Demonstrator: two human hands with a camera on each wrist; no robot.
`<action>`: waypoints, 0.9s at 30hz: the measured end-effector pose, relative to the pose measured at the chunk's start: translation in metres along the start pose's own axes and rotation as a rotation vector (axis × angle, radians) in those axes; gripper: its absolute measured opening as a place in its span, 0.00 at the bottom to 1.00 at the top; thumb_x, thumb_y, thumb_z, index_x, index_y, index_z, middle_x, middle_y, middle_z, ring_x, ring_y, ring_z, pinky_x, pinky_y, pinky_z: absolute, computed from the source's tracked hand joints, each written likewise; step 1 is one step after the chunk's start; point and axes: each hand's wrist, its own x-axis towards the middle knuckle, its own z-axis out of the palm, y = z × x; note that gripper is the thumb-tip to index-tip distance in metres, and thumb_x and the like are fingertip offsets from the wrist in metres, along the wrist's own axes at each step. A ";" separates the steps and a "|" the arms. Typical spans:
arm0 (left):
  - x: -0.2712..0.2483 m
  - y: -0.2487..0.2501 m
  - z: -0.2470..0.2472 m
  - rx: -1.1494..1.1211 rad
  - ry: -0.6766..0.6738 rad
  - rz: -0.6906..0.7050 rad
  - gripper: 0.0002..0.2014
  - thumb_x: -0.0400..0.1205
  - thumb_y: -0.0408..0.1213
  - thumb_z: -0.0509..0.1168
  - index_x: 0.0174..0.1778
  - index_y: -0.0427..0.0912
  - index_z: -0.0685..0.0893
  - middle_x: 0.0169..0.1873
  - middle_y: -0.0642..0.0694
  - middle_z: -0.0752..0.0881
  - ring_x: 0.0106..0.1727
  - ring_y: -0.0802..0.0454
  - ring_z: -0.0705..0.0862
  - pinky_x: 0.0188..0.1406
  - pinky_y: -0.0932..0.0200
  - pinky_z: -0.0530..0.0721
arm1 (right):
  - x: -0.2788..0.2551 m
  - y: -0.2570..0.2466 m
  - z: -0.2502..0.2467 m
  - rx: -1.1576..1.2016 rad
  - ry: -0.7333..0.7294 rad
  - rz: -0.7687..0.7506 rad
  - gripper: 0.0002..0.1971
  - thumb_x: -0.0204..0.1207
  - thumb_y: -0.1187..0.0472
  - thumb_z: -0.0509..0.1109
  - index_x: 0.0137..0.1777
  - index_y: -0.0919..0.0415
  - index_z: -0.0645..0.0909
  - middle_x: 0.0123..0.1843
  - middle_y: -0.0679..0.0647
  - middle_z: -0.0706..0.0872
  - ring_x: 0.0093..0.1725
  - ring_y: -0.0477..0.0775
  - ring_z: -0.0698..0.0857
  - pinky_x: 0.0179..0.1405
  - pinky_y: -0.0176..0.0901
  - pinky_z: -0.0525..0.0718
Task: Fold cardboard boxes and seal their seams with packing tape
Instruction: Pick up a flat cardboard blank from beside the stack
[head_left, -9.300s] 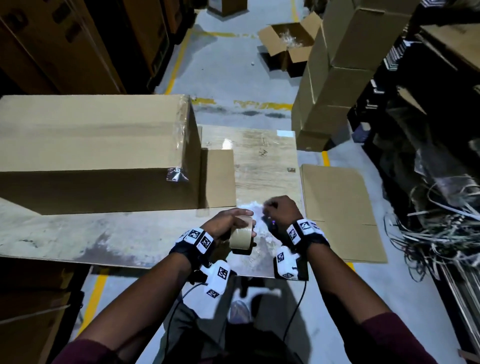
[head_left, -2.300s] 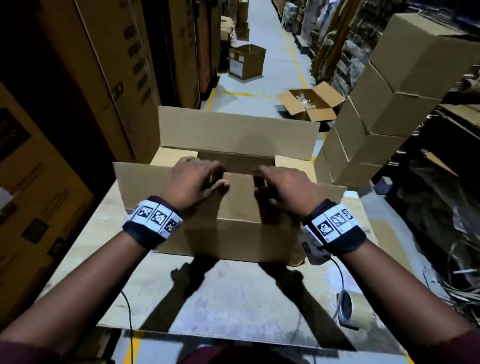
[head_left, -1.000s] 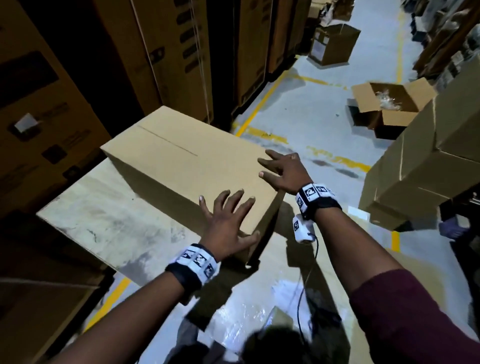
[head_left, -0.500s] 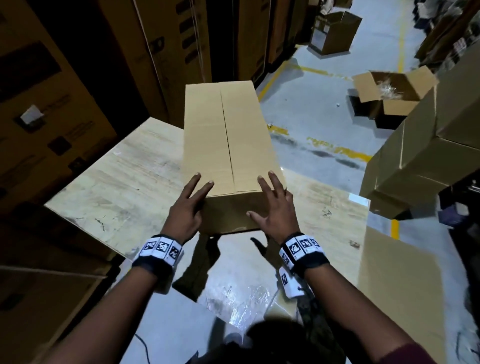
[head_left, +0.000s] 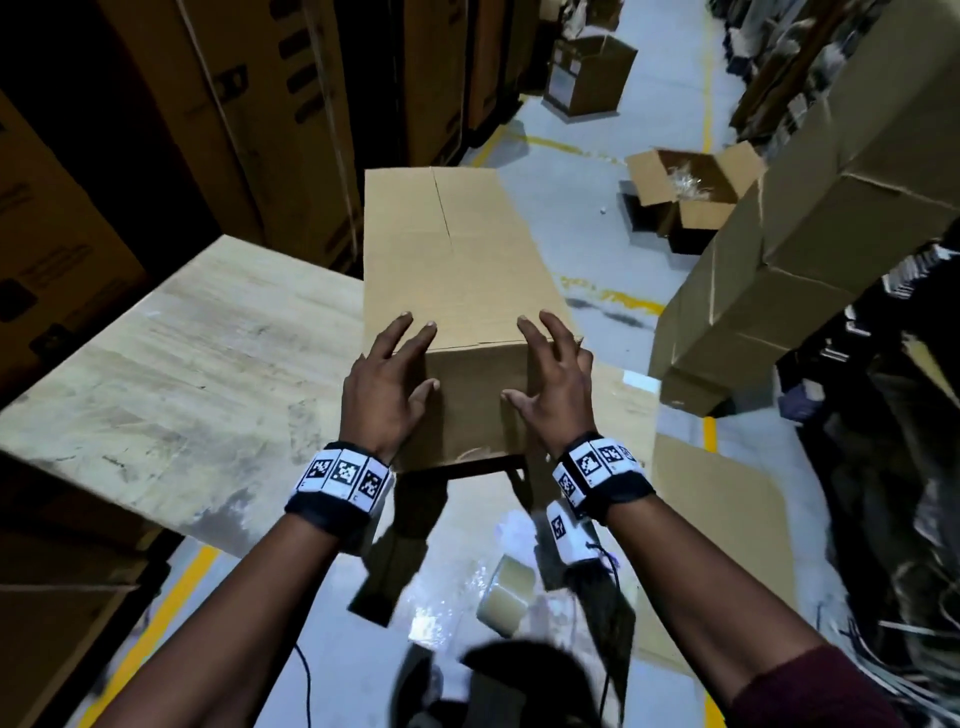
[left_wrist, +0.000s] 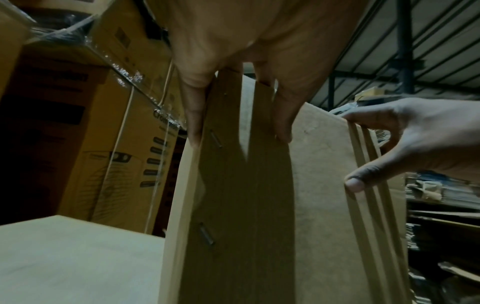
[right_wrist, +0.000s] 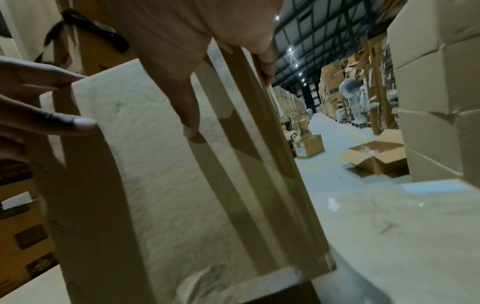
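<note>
Box (head_left: 457, 291) squared at 12 o'clock, my left hand (head_left: 384, 387) and right hand (head_left: 553, 387) spread flat on near end; next grab tape (head_left: 506, 597) at 6, seal top seam.

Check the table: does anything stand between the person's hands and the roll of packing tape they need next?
Nothing visible does. The tape roll lies on the table just behind the right hand, while both hands rest on the box.
</note>
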 end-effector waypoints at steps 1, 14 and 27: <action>0.006 0.015 0.005 -0.004 0.002 0.010 0.34 0.76 0.39 0.78 0.79 0.57 0.76 0.82 0.53 0.71 0.73 0.43 0.80 0.62 0.42 0.84 | 0.002 0.011 -0.014 -0.002 0.008 -0.009 0.49 0.61 0.62 0.88 0.84 0.48 0.70 0.87 0.50 0.64 0.72 0.68 0.71 0.70 0.46 0.66; 0.022 0.338 0.240 -0.063 0.026 0.163 0.34 0.75 0.44 0.78 0.78 0.63 0.75 0.79 0.59 0.73 0.72 0.50 0.81 0.56 0.48 0.85 | -0.045 0.336 -0.258 -0.039 0.165 -0.062 0.47 0.58 0.61 0.89 0.79 0.53 0.75 0.81 0.54 0.72 0.75 0.59 0.73 0.75 0.68 0.71; 0.081 0.459 0.432 -0.078 -0.047 0.077 0.35 0.72 0.44 0.80 0.75 0.65 0.78 0.77 0.63 0.75 0.72 0.57 0.79 0.57 0.49 0.85 | -0.025 0.560 -0.297 0.012 0.118 0.048 0.46 0.60 0.64 0.88 0.80 0.52 0.75 0.82 0.54 0.72 0.68 0.62 0.70 0.74 0.65 0.73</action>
